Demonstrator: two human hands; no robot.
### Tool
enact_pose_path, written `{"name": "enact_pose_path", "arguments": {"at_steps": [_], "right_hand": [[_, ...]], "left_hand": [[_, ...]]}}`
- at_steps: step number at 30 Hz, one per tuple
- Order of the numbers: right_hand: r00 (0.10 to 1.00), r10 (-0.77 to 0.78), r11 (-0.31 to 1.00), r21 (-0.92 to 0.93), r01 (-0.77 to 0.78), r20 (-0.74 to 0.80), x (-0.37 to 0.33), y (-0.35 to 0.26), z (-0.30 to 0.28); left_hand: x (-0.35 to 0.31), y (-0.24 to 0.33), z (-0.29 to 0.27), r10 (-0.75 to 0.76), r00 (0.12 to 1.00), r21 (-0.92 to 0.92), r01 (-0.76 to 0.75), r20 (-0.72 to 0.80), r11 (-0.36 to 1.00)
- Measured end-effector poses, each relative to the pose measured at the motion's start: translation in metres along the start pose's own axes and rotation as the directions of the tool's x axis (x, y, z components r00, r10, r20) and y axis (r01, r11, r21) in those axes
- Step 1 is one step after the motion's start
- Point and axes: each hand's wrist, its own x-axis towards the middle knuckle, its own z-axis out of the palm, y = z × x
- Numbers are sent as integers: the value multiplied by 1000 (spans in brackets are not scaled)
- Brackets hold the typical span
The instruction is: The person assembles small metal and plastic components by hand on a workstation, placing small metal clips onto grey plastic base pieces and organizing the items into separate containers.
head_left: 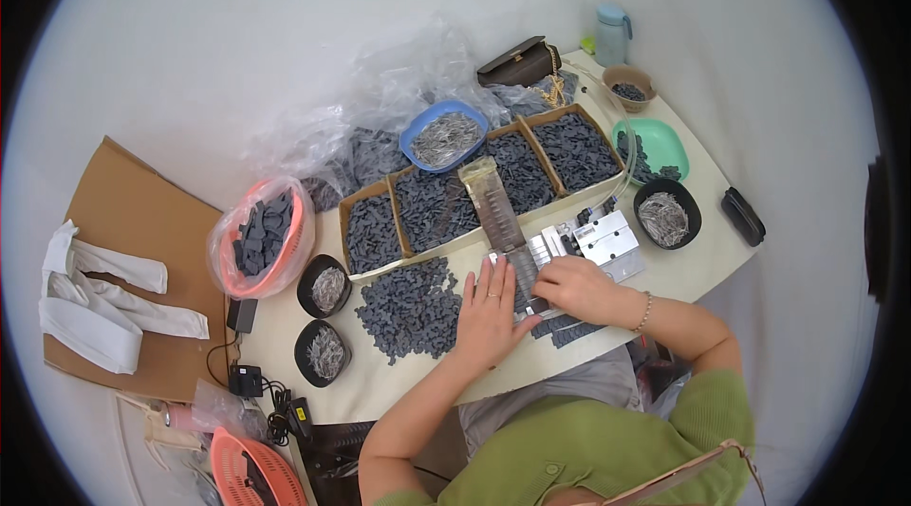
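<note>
My left hand (487, 310) lies flat on the white table, fingers spread, at the right edge of a loose pile of small dark grey parts (410, 309). Just to its right, my right hand (576, 287) rests with curled fingers on the near end of a narrow metal track (524, 280); whether it pinches a part I cannot tell. The track comes down from a clear slanted chute (492, 204) and a small metal fixture (594, 242). More dark parts (569, 330) lie under my right wrist.
Cardboard trays of dark parts (455, 202) line the table's back. Bowls of thin metal pins: blue (443, 134), black right (665, 213), two black left (325, 286). Bagged orange basket (261, 236), green bowl (655, 150), brown bag (519, 63), bottle (612, 32), cardboard on floor (133, 231).
</note>
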Motion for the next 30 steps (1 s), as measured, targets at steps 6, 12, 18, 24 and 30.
{"name": "enact_pose_path", "arguments": {"at_steps": [6, 12, 18, 24, 30], "right_hand": [[993, -121, 993, -18, 121, 10, -3, 0, 6], [981, -193, 976, -102, 194, 14, -12, -1, 2], [969, -227, 968, -91, 235, 94, -1, 1, -5], [984, -136, 991, 26, 134, 115, 6, 11, -2], [996, 58, 998, 43, -55, -74, 104, 65, -27]], "left_hand": [[-10, -40, -41, -102, 990, 62, 108, -95, 992], [-51, -127, -84, -311, 902, 161, 369, -299, 915], [-76, -180, -110, -423, 826, 134, 499, -373, 856], [-81, -213, -107, -511, 847, 94, 526, -147, 845], [-82, -228, -112, -599, 800, 173, 594, -28, 786]]}}
